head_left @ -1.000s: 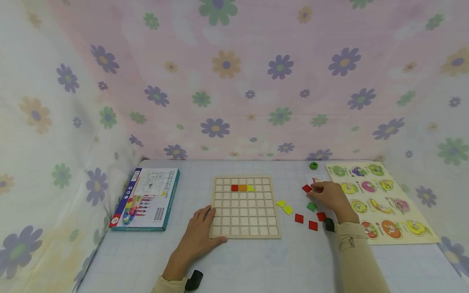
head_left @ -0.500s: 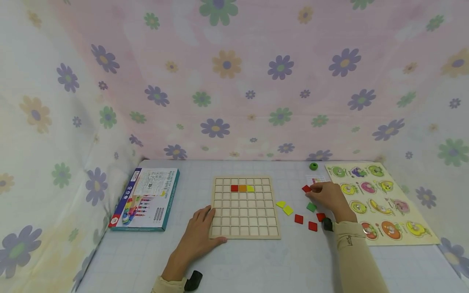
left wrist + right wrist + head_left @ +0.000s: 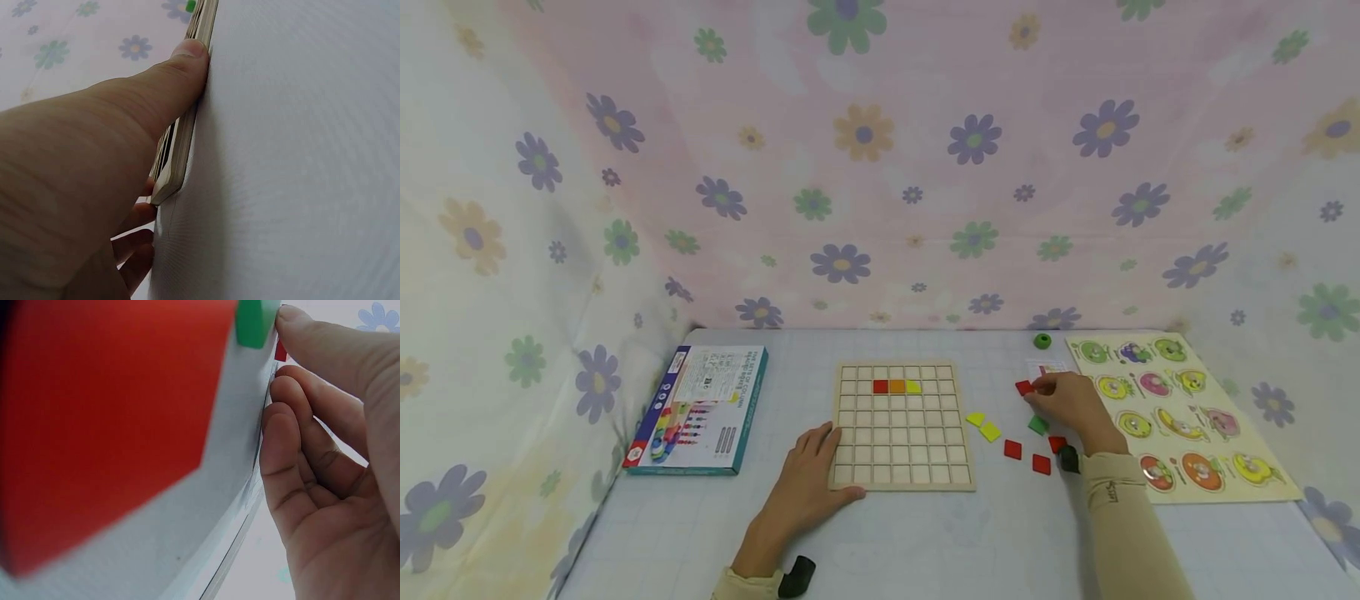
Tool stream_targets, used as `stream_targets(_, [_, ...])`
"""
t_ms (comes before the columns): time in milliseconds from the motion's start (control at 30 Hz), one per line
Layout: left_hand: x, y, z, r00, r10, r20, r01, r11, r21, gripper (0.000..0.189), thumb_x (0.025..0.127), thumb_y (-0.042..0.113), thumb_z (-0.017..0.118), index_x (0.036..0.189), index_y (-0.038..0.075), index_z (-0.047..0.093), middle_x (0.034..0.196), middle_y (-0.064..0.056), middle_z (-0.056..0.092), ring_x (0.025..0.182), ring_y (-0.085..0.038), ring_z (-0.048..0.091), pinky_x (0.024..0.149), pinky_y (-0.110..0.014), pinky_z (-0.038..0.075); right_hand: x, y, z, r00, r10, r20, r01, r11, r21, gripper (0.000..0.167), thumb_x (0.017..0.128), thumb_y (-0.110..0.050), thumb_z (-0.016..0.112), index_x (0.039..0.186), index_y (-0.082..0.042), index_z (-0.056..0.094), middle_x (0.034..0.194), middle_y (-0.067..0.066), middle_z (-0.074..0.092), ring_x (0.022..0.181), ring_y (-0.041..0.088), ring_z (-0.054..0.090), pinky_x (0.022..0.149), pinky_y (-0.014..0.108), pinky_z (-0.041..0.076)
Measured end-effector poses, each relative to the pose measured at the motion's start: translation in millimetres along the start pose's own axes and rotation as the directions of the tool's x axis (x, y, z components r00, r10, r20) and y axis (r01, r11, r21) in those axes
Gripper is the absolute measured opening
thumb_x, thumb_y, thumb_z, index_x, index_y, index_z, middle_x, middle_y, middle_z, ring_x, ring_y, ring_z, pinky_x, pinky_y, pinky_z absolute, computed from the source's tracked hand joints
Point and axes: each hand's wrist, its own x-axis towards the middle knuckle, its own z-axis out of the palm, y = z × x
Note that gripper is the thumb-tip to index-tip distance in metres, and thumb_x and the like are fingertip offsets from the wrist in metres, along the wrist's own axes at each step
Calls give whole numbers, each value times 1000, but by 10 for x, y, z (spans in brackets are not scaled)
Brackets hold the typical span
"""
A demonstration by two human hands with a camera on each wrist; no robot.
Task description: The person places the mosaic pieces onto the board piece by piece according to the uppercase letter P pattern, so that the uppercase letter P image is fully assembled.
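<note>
A light wooden grid board (image 3: 901,438) lies in the middle of the table, with a red, an orange and a yellow tile (image 3: 913,387) side by side in one row near its far edge. At its near left corner my left hand (image 3: 808,479) rests, thumb (image 3: 181,65) along the front edge and fingers by the left side. To the right of the board, my right hand (image 3: 1070,406) pinches a red square tile (image 3: 1024,387) by its edge, low over the table. In the right wrist view that tile shows only partly beside the thumb (image 3: 306,328).
Loose yellow tiles (image 3: 989,431), a green tile (image 3: 1038,424) and several red tiles (image 3: 1012,449) lie right of the board. A small printed card (image 3: 1047,367) and a green bead (image 3: 1042,341) lie behind. A fruit puzzle board (image 3: 1176,417) sits right, a boxed set (image 3: 700,408) left.
My right hand has shifted slightly to the left, and the red tile at its fingertips has moved with it. The left hand and the grid board have stayed in place.
</note>
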Motion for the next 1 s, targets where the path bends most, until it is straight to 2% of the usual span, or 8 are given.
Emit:
stream_targets(300, [-11,15,-12,1000,6,-10,-6,1000,-4,102,78,62,80,155,7,41,160,-16,38,146,-37,36,114,-60,36,59,-14,-51,994,-90,55,90,996,8,50,94,-23,74,137,-3,62,122,17,69,110,32,63,99,53,53])
stream_targets(467, [-5,9,-4,1000,1,-6,-2,1000,-1,102,78,62,80,155,7,41,160,-15,38,146,-37,36,115,-60,36,75,-51,-86,992,-97,86,97,995,2,45,94,-20,73,135,-2,64,122,19,69,112,34,63,99,54,52])
stream_targets(733, [-8,12,-26,1000,5,3,-5,1000,5,102,78,60,81,155,7,40,161,-16,37,147,-38,36,115,-60,35,92,-55,-83,991,-109,80,113,993,-42,36,96,-18,71,128,-1,68,121,19,71,114,38,64,99,55,51])
stream_targets(867, [-5,14,-34,1000,5,3,-5,1000,8,102,79,60,80,155,6,40,161,-16,37,147,-38,36,115,-60,35,102,-52,-58,987,-133,87,139,988,-62,35,96,-17,70,127,0,68,117,17,72,110,34,65,97,54,53])
stream_targets(1000, [-11,18,-34,1000,1,4,-1,1000,4,101,79,60,80,155,6,40,160,-16,38,147,-38,36,115,-60,36,113,-59,-39,977,-193,86,202,974,-102,31,97,-14,70,123,2,69,112,15,72,105,31,65,96,53,54])
